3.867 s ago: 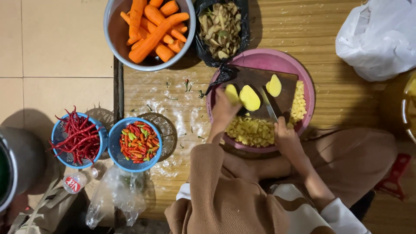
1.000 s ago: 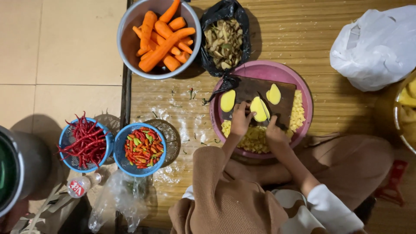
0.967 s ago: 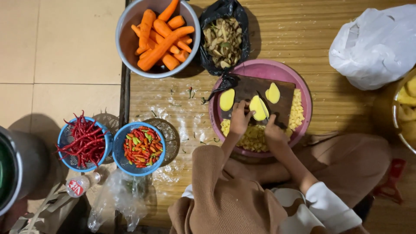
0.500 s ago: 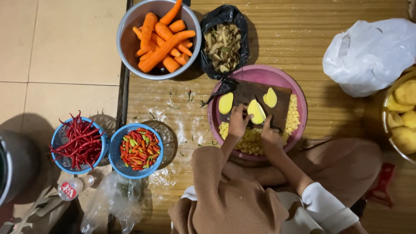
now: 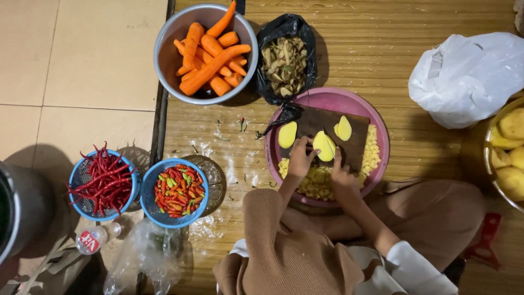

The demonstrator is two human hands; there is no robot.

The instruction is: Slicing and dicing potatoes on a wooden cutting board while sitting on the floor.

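Near the middle of the frame, slightly right, the left hand (image 5: pixel 302 158) curls its fingers down onto a yellow potato half (image 5: pixel 325 146), pinning it to the dark cutting board (image 5: pixel 311 121). The right hand (image 5: pixel 343 173), just below and to the right, is closed around the handle of a knife (image 5: pixel 329 143), whose thin blade lies across the same potato half. The board lies inside a round pink tray (image 5: pixel 333 100), which rests on a woven floor mat (image 5: pixel 382 60).

Two more potato halves lie on the board: one at its left end (image 5: pixel 287 134), apart from the hands, and a smaller one (image 5: pixel 344 128) near its upper right corner. A heap of diced potato (image 5: pixel 372 153) fills the tray's lower and right side, just beside the board and partly under the wrists.

In the upper centre of the frame, a black bag of peelings (image 5: pixel 285 63) touches the tray's top left rim. To its left stands a grey metal bowl (image 5: pixel 167 42) full of carrots (image 5: pixel 210 60). In the lower left, two blue baskets stand side by side: one with long red chillies (image 5: pixel 102 183), the other with small mixed chillies (image 5: pixel 176 192). A white plastic bag (image 5: pixel 469 76) sits at upper right, and a bowl of peeled potatoes (image 5: pixel 510 153) is cut off by the right edge.
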